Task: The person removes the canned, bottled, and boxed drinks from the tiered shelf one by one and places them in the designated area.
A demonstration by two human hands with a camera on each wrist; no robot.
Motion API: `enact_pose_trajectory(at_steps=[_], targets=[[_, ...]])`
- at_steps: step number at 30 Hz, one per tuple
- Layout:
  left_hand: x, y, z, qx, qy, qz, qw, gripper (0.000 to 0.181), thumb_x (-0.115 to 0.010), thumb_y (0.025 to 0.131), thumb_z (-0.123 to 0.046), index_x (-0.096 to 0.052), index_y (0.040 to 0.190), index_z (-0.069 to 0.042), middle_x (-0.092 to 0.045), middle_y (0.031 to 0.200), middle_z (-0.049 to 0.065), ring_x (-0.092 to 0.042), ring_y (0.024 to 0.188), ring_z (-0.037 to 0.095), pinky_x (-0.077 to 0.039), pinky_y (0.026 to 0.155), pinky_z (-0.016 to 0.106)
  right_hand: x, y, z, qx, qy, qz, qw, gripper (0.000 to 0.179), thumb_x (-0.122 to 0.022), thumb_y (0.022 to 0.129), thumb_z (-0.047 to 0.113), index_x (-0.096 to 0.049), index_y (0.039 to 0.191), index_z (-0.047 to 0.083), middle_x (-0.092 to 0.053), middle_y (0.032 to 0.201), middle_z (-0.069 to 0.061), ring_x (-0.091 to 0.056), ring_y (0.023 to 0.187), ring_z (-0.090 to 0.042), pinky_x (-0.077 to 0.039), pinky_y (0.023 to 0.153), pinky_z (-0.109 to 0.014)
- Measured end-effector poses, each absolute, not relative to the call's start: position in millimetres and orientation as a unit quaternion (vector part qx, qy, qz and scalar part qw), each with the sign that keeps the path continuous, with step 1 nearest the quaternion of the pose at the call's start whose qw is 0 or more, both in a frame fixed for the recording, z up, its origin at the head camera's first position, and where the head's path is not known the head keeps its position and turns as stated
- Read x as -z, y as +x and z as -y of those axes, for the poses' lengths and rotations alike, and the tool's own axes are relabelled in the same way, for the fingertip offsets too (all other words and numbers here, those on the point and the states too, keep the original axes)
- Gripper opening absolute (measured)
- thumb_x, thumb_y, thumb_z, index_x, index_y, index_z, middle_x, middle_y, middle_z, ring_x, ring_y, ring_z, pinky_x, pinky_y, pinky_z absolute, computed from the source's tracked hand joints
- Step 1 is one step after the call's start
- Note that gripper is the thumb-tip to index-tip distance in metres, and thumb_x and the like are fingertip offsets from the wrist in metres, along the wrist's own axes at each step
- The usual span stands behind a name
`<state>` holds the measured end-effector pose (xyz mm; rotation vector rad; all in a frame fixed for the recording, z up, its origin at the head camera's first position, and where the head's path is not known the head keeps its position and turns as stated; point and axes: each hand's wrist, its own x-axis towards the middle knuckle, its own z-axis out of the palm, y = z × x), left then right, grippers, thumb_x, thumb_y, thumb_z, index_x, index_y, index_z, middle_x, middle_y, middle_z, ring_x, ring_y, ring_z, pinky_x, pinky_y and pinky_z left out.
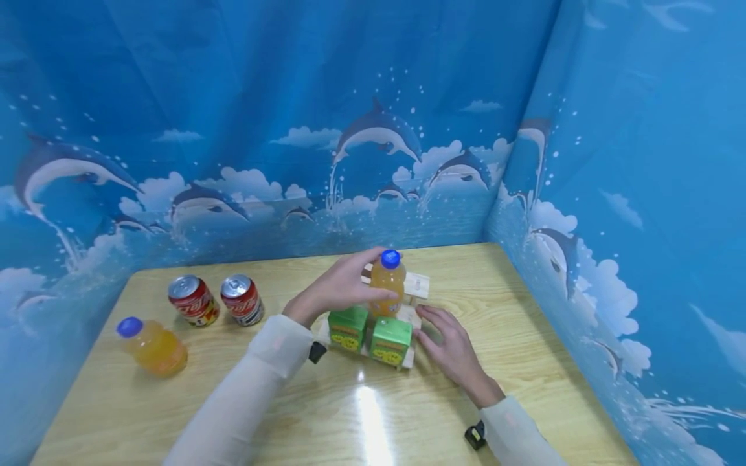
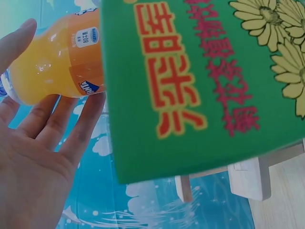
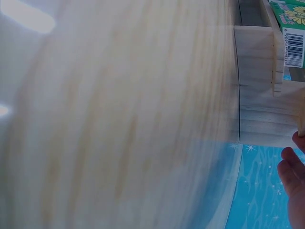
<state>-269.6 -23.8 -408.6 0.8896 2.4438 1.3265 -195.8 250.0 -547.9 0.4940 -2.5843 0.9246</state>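
Observation:
My left hand (image 1: 344, 285) holds an orange soda bottle (image 1: 387, 283) with a blue cap upright, thumb on one side and fingers round the other. The bottle stands just behind two green drink cartons (image 1: 391, 341) that sit side by side on the front of a low wooden rack (image 1: 416, 285). In the left wrist view, one green carton (image 2: 190, 95) covers the bottle's lower part. Beside the rack's right end is my right hand (image 1: 454, 346), its fingertips at the wood and its fingers (image 3: 290, 174) fairly straight.
Two red soda cans (image 1: 241, 299) stand on the left of the wooden table (image 1: 315, 414). Nearer the left edge is another orange bottle (image 1: 153, 347) with a blue cap. Blue dolphin-print curtains (image 1: 262, 129) rise along the table's back and right side.

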Motion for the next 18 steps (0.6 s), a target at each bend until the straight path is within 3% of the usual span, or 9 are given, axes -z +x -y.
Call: enact_pose_trajectory(at_steps=[18], targets=[[393.2,-268.7,59.8,-0.472,0.296,-0.830,0.027,0.074,-0.089,0.093,-0.034,-0.055,0.158,-0.022,-0.070,0.144,0.004,-0.066,0.133,0.031,-0.056,0.110,0.062,549.0,-195.9,-250.2,-0.330,0.171,0.911,0.179,0.051,-0.085,0.097,0.024,-0.070,0.143,0.009,-0.070,0.146,-0.011,-0.067,0.135,-0.033,-0.053,0.117,-0.055]])
